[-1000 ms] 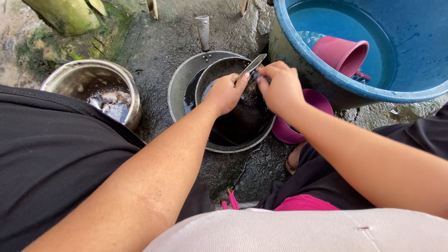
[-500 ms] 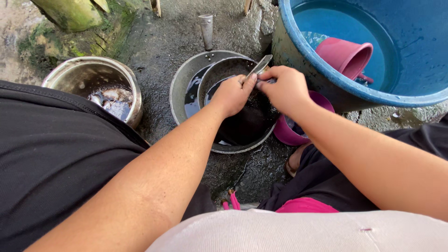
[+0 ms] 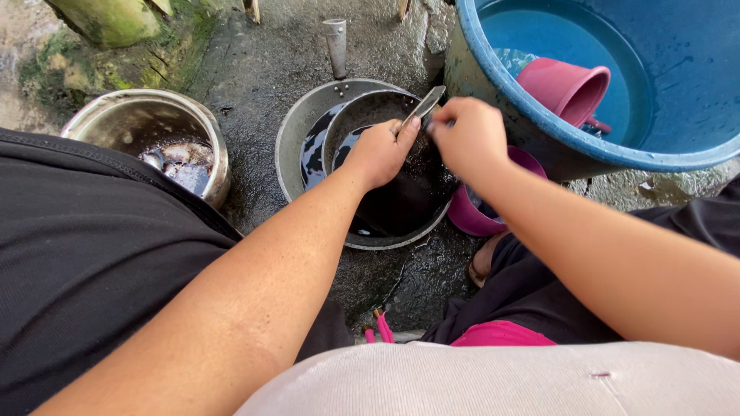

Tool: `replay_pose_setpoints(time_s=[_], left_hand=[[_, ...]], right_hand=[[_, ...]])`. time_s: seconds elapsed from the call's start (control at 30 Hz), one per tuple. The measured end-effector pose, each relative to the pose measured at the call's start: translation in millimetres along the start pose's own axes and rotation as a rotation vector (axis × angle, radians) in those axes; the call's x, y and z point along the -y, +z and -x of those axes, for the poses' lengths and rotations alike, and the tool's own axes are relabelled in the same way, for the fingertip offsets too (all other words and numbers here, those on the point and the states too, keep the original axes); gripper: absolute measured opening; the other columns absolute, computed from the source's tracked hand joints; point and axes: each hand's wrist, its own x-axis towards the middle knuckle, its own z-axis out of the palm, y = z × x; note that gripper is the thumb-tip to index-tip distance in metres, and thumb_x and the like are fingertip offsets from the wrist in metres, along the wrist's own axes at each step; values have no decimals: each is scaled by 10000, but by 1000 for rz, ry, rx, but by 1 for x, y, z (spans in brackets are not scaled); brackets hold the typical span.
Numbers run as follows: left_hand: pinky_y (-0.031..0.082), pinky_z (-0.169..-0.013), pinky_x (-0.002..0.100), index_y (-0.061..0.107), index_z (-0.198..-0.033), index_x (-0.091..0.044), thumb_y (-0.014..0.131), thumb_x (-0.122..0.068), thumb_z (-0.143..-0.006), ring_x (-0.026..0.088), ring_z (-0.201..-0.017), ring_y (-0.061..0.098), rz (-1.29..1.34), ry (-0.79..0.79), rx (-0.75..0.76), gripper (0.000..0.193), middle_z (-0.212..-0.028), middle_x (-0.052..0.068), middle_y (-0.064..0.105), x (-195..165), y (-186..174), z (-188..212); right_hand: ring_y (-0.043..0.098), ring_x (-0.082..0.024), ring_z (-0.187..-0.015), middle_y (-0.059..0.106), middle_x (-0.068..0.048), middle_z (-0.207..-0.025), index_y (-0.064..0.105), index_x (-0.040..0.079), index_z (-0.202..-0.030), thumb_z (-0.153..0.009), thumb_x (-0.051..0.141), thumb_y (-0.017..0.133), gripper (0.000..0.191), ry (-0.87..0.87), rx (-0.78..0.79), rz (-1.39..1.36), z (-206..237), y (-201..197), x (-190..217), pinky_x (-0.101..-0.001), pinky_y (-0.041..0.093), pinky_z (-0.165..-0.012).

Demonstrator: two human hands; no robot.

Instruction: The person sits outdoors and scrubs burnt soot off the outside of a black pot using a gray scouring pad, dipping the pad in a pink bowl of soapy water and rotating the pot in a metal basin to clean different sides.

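Steel knife (image 3: 425, 104) pinched in my right hand (image 3: 469, 137), its blade slanting up and away, my left hand (image 3: 379, 152) pressing fish just beside it, grip curled over the dark pan (image 3: 362, 115).

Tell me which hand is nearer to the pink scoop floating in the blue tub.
Right. The right hand is just outside the blue tub, left of the pink scoop. The left hand is farther left, over the dark pan.
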Motion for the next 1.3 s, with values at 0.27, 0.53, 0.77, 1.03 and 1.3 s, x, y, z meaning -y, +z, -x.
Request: replay_pose_setpoints(time_s=[0.27,0.53,0.77,1.03,1.3], left_hand=[[525,-815,445,673,-949,-32,445,-544,-1015,415,-895,686,-41,37,-15,564,-890,218,723,0,0,8],[530,-822,448,681,-965,-42,443,-550,-1017,416,-908,691,-70,31,-8,564,-904,216,730,-4,-2,9],[527,-833,454,703,-1019,-71,450,-554,-992,422,-950,691,-74,13,-4,546,-945,221,736,-6,0,7],[528,-842,454,696,-977,-51,453,-559,-1002,423,-953,691,-61,14,-6,564,-945,226,737,-3,0,7],[523,-834,444,693,-966,-54,459,-559,-1002,406,-928,694,-61,-2,-9,557,-927,215,731,-5,-2,8]], right_hand=[[741,-276,-761,747,-121,-863,775,103,-970,-838,233,781,185,373,188,-60,-10,-5,-1,-391,574,-749],[724,-322,-840,738,-155,-907,790,90,-906,-792,241,828,193,156,115,17,-8,-2,-5,-417,559,-795],[690,-367,-885,714,-172,-935,804,95,-886,-780,219,823,164,34,147,63,-6,-7,-1,-451,539,-810],[689,-365,-840,711,-173,-920,807,101,-856,-766,208,816,141,44,176,114,-5,-8,0,-462,545,-771],[710,-341,-795,734,-151,-865,804,106,-876,-785,176,762,122,69,188,139,-14,-10,-3,-440,564,-773]])
